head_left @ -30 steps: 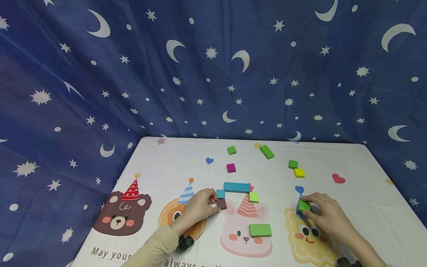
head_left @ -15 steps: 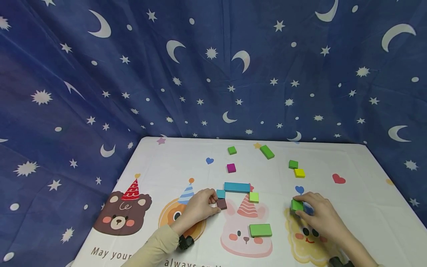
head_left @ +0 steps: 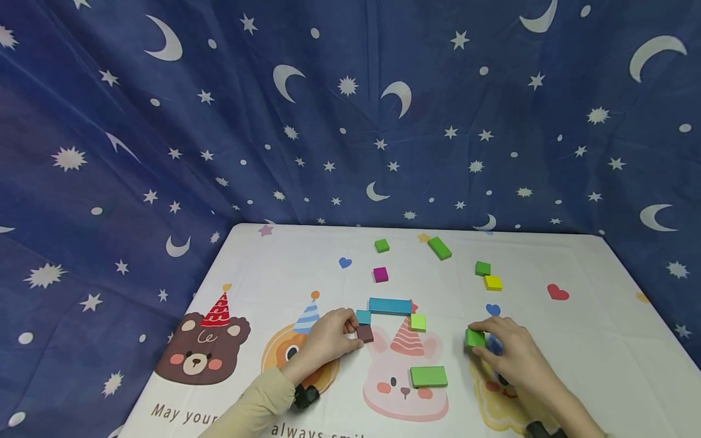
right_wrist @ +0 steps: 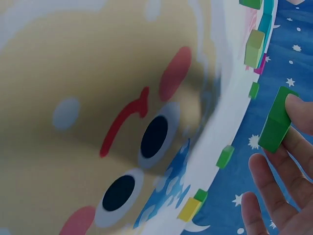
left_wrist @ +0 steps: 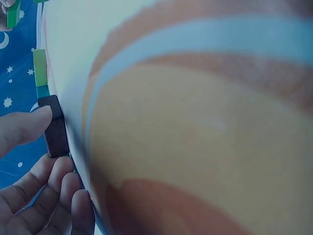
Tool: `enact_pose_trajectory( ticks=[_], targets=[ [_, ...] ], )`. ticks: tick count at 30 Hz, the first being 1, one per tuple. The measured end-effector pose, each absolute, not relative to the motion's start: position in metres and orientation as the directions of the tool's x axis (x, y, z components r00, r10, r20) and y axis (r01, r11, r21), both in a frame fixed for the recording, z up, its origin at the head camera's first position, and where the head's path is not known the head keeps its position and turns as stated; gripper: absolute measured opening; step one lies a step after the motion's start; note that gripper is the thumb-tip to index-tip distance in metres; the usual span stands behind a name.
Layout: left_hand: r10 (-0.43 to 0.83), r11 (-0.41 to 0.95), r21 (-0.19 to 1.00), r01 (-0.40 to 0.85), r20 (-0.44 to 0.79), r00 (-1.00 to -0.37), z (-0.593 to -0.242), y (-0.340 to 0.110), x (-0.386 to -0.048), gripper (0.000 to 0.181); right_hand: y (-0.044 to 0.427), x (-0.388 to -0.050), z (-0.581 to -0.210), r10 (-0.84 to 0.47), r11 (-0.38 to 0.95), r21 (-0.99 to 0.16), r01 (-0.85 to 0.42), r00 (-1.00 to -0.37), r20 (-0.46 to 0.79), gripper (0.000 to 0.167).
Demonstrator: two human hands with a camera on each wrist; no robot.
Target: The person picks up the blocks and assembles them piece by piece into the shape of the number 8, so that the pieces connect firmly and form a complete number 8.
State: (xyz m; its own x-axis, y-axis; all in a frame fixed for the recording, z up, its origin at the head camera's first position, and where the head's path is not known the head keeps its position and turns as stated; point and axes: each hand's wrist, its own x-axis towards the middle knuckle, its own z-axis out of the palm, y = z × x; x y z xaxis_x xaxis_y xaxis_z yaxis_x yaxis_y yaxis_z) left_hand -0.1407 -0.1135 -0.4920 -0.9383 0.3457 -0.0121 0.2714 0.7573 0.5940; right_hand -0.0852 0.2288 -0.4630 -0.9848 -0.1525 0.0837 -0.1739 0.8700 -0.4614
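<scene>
My left hand (head_left: 327, 336) pinches a dark brown block (head_left: 364, 333) between thumb and fingers on the table; the left wrist view shows the same brown block (left_wrist: 57, 128) between thumb and fingertips. A small blue block (head_left: 363, 317) touches its far side, and a long blue block (head_left: 390, 306) lies beyond that. At the long block's right end sits a light green block (head_left: 418, 322). My right hand (head_left: 506, 350) pinches a green block (head_left: 474, 338) by its sides; in the right wrist view this green block (right_wrist: 279, 120) appears raised off the tabletop.
A long green block (head_left: 429, 376) lies on the printed rabbit. Farther back are a purple block (head_left: 380, 274), a small green block (head_left: 381, 245), a longer green block (head_left: 440, 248), and a green block (head_left: 482, 268) beside a yellow block (head_left: 493, 283). A blue starry curtain (head_left: 350, 121) hangs behind the table.
My right hand has moved left with the green block, away from the printed blue party hat. The left hand and the brown block have stayed in place.
</scene>
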Motion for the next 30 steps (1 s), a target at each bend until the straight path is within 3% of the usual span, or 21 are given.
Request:
enact_pose_trajectory(
  ticks=[17,30],
  targets=[
    [0.345,0.762,0.588,0.27,-0.016,-0.939,-0.494,-0.113,-0.141,0.025,0.21,-0.084,-0.466,-0.189,0.849,-0.463,-0.255,-0.965,0.184,0.037],
    [0.343,0.763,0.588,0.269,-0.015,-0.939,-0.493,-0.113,-0.141,0.026,0.186,-0.083,-0.478,-0.154,0.862,-0.472,-0.188,-0.982,0.11,0.036]
  ],
)
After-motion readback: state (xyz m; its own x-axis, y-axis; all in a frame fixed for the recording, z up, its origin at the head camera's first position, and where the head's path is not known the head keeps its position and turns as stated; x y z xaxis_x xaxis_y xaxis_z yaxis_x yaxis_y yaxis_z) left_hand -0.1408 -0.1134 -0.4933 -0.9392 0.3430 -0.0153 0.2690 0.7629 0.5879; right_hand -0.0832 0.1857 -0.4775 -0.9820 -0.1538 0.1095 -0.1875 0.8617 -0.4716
